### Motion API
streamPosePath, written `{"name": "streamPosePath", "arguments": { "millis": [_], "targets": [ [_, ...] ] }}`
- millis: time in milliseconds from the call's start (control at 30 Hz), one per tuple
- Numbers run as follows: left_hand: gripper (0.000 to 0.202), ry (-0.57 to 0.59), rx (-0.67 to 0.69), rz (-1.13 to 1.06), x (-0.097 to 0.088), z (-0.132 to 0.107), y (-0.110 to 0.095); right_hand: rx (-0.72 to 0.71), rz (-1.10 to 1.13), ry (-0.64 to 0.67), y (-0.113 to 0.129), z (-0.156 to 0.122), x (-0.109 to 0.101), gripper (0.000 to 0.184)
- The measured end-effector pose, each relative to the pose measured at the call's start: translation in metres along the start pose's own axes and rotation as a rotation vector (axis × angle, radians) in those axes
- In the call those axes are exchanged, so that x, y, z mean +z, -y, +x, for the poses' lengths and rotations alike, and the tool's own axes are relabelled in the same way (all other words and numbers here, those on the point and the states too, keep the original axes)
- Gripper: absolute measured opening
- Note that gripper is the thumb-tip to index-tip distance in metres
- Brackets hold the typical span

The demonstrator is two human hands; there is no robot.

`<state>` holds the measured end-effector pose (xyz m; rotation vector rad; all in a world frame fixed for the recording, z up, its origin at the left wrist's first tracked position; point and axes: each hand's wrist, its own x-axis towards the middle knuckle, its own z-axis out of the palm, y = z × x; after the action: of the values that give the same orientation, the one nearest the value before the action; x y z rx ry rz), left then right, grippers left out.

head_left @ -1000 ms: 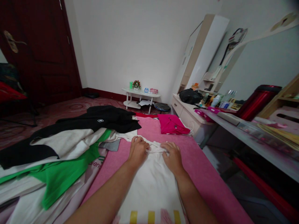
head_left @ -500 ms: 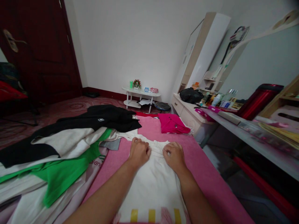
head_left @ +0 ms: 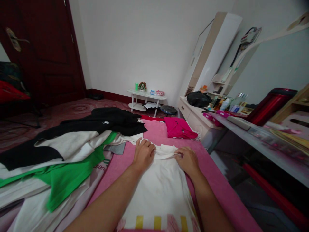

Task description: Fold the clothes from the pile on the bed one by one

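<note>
1. Spreading beneath everything, a pink cover [head_left: 217,199] is serving as the laying-out surface, probably because it is lying smooth and within reach.
2. Over on the person's left, a heap of clothes [head_left: 70,161] is lying loose, seemingly set aside from the single piece being handled.
3. That piece, a white garment [head_left: 159,187], is lying lengthwise before the person, its yellow-striped end pointing nearest.
4. Farther off, a folded bright pink garment [head_left: 178,127] is resting apart from the heap.
5. Left hand [head_left: 144,153] and right hand [head_left: 189,161] are holding the white garment's far edge, likely to spread it evenly.
6. Right fingers are pinching narrowly; left fingers are gripping cloth, their thumb not showing clearly.
</note>
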<state>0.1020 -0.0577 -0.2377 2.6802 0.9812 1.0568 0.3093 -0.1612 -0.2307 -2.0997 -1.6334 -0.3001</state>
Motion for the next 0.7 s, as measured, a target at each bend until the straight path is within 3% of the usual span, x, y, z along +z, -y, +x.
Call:
{"name": "streamPosePath", "arguments": {
  "millis": [100,167,267,367,467,600,700],
  "targets": [
    [0.021,-0.124,-0.051,-0.017,-0.008,0.0,-0.003,0.05,-0.015,-0.166,0.0,0.0,0.0,0.01],
    [0.02,-0.137,0.003,-0.08,-0.013,-0.004,-0.006,0.077,-0.034,-0.258,0.004,0.0,0.0,0.012],
    [0.033,0.076,0.27,-0.175,-0.012,-0.012,-0.014,0.117,0.028,-0.221,0.015,-0.002,0.001,0.014],
    [0.038,0.323,0.409,-0.17,-0.004,-0.016,-0.021,0.131,0.165,0.023,0.024,-0.003,0.008,0.019],
    [0.024,0.339,0.296,-0.136,0.003,-0.014,-0.02,0.068,0.26,0.187,0.02,-0.005,0.023,0.018],
    [0.036,0.283,0.101,-0.041,0.011,-0.011,-0.002,0.042,0.198,0.119,0.0,-0.007,0.038,0.036],
    [0.048,0.301,-0.066,0.063,0.018,-0.011,0.012,0.026,0.1,0.112,-0.007,-0.007,0.04,0.039]
  ]
}}
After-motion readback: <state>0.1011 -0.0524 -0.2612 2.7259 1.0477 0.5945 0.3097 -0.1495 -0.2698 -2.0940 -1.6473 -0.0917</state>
